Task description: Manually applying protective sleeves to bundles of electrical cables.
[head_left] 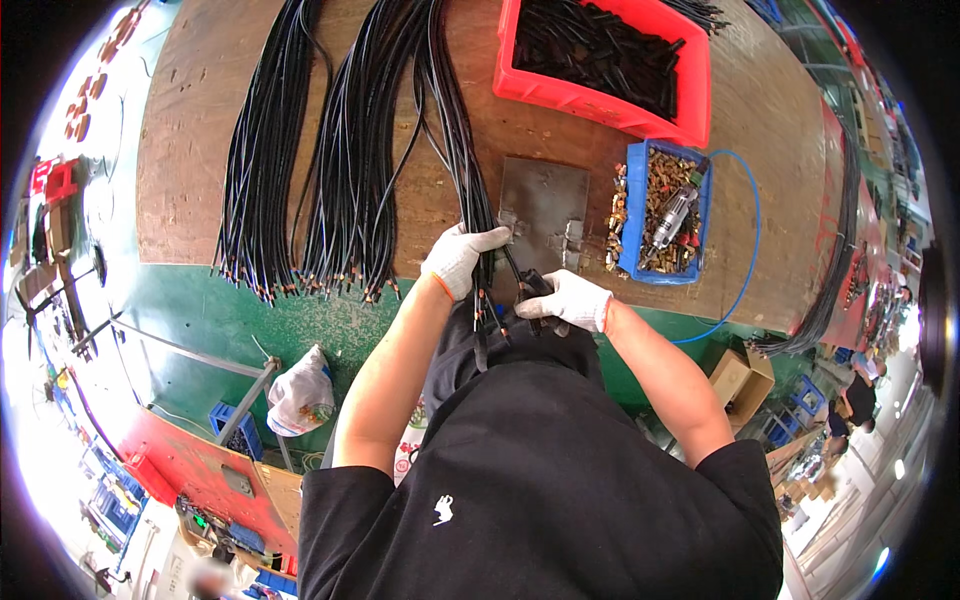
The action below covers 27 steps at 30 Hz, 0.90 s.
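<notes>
My left hand, in a white glove with an orange cuff, is closed round a bundle of black cables at the table's near edge. The cable ends hang below it, over my lap. My right hand, gloved the same way, is closed on short black sleeves close beside those ends. Whether a cable end sits inside one of the sleeves I cannot tell. Just beyond my hands lies a dark metal plate on the wooden table.
Two thick cable bundles hang over the near edge at left. A red bin holds black sleeves. On a blue bin of brass fittings rests a power tool with a blue hose. A white bag hangs lower left.
</notes>
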Each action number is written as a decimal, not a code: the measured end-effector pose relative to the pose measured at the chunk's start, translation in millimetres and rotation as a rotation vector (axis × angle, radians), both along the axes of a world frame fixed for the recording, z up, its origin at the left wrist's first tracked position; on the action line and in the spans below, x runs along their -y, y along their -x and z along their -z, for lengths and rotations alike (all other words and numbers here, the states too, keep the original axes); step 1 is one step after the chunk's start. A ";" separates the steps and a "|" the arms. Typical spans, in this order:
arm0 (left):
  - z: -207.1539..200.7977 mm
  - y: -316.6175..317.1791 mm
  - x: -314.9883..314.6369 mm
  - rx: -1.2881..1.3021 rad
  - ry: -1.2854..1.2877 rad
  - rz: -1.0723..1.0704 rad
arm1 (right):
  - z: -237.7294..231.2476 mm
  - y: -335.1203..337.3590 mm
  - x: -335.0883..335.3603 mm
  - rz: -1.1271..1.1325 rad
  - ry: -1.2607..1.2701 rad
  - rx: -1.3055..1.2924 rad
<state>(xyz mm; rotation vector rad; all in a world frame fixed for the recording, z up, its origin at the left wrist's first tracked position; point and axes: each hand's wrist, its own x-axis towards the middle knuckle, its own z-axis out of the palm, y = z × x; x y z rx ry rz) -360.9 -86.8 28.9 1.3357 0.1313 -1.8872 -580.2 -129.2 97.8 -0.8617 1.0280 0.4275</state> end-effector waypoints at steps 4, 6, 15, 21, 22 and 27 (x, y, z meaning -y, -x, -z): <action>0.1 -4.6 0.1 0.012 -0.026 0.056 | 10.8 -8.3 0.9 0.072 0.074 -0.047; -3.0 -4.7 1.1 0.002 -0.041 0.061 | 23.6 -10.5 0.6 0.006 0.081 -0.050; 5.8 -17.6 -20.4 0.183 0.036 0.007 | 78.7 -58.2 32.8 0.146 0.364 0.011; 2.2 -50.1 -32.7 0.162 0.032 -0.015 | 77.5 -113.0 91.5 0.032 0.553 -0.131; 0.2 -52.7 -33.0 0.162 0.031 -0.024 | 71.7 -120.5 99.6 0.055 0.459 -0.159; 1.8 -56.9 -32.7 0.168 -0.012 0.013 | 98.3 -112.2 104.3 0.132 0.571 -0.117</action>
